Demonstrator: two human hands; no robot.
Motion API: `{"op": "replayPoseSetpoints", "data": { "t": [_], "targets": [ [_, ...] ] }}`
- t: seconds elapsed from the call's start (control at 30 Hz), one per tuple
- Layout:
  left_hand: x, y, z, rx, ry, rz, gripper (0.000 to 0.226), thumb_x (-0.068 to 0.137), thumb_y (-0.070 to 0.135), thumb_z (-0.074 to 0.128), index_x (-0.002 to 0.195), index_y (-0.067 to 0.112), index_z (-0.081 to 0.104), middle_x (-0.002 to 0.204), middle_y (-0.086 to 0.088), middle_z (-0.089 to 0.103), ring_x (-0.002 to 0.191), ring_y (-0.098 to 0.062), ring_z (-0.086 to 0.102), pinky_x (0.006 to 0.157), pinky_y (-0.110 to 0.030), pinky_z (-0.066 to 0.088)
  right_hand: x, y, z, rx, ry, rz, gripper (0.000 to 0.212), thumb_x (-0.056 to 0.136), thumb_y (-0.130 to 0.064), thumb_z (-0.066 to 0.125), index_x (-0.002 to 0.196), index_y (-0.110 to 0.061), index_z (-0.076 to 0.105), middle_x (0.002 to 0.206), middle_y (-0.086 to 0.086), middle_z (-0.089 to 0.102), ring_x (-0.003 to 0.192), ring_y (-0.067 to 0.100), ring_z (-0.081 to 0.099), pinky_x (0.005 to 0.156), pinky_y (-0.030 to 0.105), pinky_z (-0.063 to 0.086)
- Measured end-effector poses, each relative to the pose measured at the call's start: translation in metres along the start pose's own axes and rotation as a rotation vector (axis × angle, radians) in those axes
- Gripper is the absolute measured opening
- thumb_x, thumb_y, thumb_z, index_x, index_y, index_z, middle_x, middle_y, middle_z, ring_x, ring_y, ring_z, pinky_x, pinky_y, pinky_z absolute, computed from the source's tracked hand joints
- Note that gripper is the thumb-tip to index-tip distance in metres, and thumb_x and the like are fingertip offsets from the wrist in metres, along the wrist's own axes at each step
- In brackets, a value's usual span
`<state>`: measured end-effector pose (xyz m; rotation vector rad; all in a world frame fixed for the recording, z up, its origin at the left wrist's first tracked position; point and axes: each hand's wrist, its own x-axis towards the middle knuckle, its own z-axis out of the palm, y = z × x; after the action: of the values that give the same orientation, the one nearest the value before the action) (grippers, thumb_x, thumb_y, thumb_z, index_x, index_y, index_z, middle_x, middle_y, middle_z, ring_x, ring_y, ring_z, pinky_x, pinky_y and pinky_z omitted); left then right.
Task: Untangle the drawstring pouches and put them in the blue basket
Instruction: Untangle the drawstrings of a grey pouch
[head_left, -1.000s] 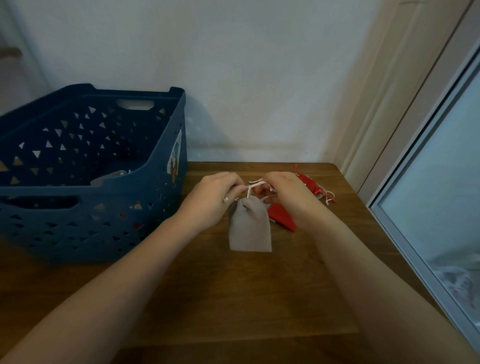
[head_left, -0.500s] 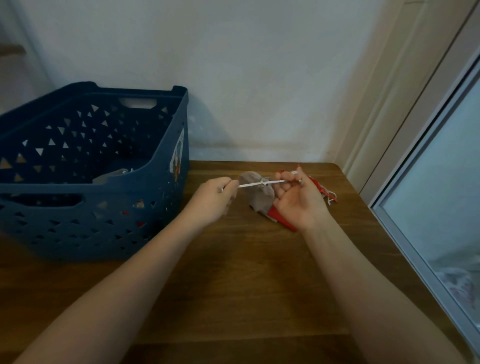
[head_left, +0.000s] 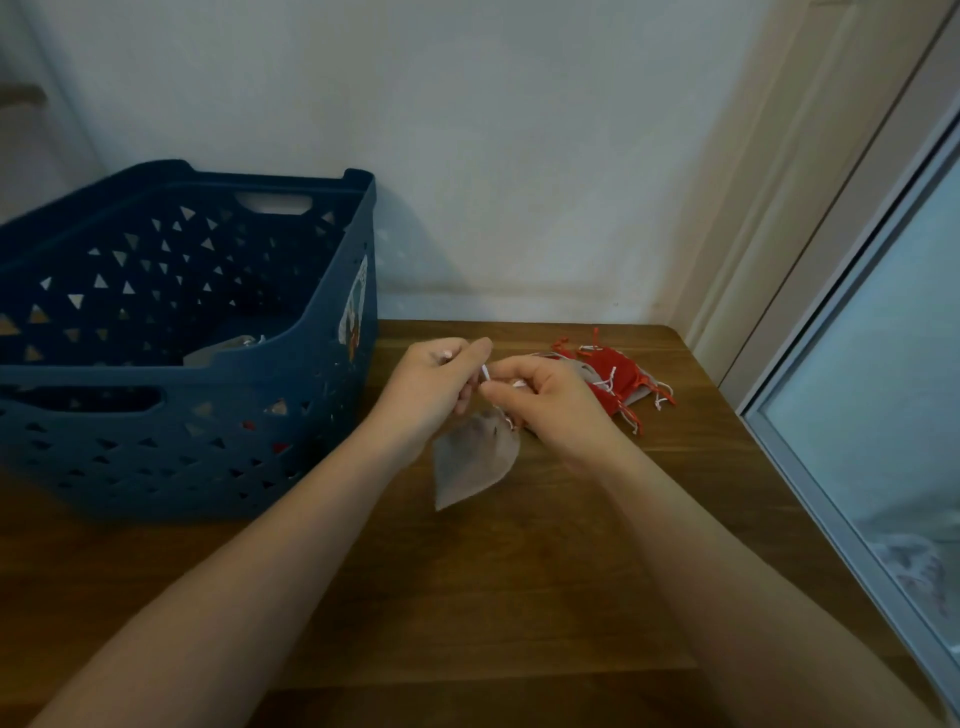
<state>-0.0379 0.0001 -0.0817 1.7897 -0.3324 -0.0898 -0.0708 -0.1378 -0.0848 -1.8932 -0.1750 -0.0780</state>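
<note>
A grey drawstring pouch (head_left: 475, 460) hangs below my two hands over the middle of the wooden table (head_left: 519, 582). My left hand (head_left: 434, 387) and my right hand (head_left: 540, 400) are close together, and each pinches the pouch's white drawstring (head_left: 485, 373) at its top. Behind my right hand lies a tangle of red pouches (head_left: 618, 376) with red and white strings, with a grey one partly under them. The blue basket (head_left: 187, 374) stands at the left, and a grey pouch (head_left: 221, 349) lies inside it.
The table meets a white wall at the back. Its right edge runs along a window frame (head_left: 841, 530). The basket fills the table's left part, with its side wall close to my left hand.
My hands had pulled the white string taut between them with the pouch swung up. They have now come together, and the grey pouch hangs down below them.
</note>
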Motion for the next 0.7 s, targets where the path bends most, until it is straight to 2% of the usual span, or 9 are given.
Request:
{"op": "replayPoseSetpoints", "data": {
  "t": [0.1,0.2,0.27,0.33,0.4,0.47,0.57,0.7],
  "targets": [
    [0.001,0.001,-0.001,-0.055,0.031,0.024,0.03,0.094,0.03,0.052,0.068,0.014,0.054,0.053,0.008,0.044,0.047,-0.004,0.04,0.05,-0.018,0.038,0.002,0.001,0.001,0.048,0.127,0.017,0.017,0.093,-0.015,0.055,0.088,-0.003,0.065,0.056,-0.007,0.052,0.045,-0.001,0.043,0.047,0.014,0.037],
    [-0.003,0.0,0.002,-0.084,-0.078,-0.013,0.018,0.092,0.03,0.054,0.084,0.014,0.058,0.058,0.01,0.051,0.05,-0.003,0.045,0.05,-0.014,0.041,0.005,0.001,0.002,0.205,0.142,0.066,0.019,0.095,-0.016,0.049,0.088,-0.003,0.062,0.052,-0.009,0.047,0.043,0.001,0.038,0.043,0.015,0.033],
    [-0.005,-0.003,0.006,-0.004,-0.117,-0.037,0.011,0.087,0.028,0.061,0.088,0.017,0.062,0.074,0.008,0.062,0.066,-0.004,0.058,0.065,-0.019,0.048,0.006,-0.002,0.001,0.291,0.125,0.076,0.019,0.096,-0.015,0.048,0.083,-0.01,0.061,0.056,-0.009,0.051,0.046,0.002,0.042,0.044,0.015,0.035],
    [-0.007,-0.005,0.01,0.056,-0.116,-0.035,0.004,0.085,0.025,0.064,0.084,0.02,0.064,0.086,0.005,0.067,0.083,-0.012,0.064,0.08,-0.032,0.051,0.006,-0.003,0.002,0.313,0.121,0.071,0.02,0.095,-0.014,0.048,0.081,-0.013,0.062,0.058,-0.008,0.054,0.049,0.002,0.045,0.046,0.015,0.038],
    [-0.007,-0.006,0.011,0.081,-0.104,-0.037,0.006,0.087,0.023,0.063,0.082,0.02,0.066,0.084,0.005,0.068,0.083,-0.014,0.064,0.084,-0.037,0.05,0.007,-0.002,0.002,0.315,0.132,0.065,0.018,0.095,-0.013,0.048,0.085,-0.013,0.063,0.061,-0.007,0.055,0.051,0.003,0.046,0.049,0.015,0.04],
    [-0.006,-0.007,0.009,0.049,-0.103,-0.058,0.013,0.09,0.025,0.058,0.081,0.02,0.066,0.074,0.006,0.065,0.072,-0.012,0.061,0.077,-0.033,0.049,0.007,-0.001,0.003,0.392,0.137,0.059,0.016,0.096,-0.013,0.047,0.093,-0.01,0.063,0.065,-0.004,0.056,0.054,0.005,0.047,0.051,0.017,0.04],
    [-0.006,-0.012,0.007,-0.156,-0.085,-0.138,0.025,0.096,0.029,0.047,0.081,0.017,0.064,0.06,0.005,0.052,0.054,-0.007,0.047,0.059,-0.025,0.041,0.008,0.002,0.0,0.486,0.208,0.072,0.011,0.094,-0.008,0.049,0.1,-0.01,0.059,0.067,-0.007,0.058,0.053,0.003,0.051,0.053,0.019,0.042],
    [-0.008,-0.014,0.008,-0.461,-0.19,-0.214,0.023,0.097,0.024,0.044,0.084,0.015,0.06,0.067,0.003,0.051,0.057,-0.007,0.044,0.054,-0.019,0.038,0.008,0.009,-0.007,0.428,0.319,0.139,0.006,0.092,-0.01,0.053,0.091,-0.014,0.055,0.067,-0.005,0.05,0.052,0.003,0.044,0.053,0.019,0.038]
  ]
}}
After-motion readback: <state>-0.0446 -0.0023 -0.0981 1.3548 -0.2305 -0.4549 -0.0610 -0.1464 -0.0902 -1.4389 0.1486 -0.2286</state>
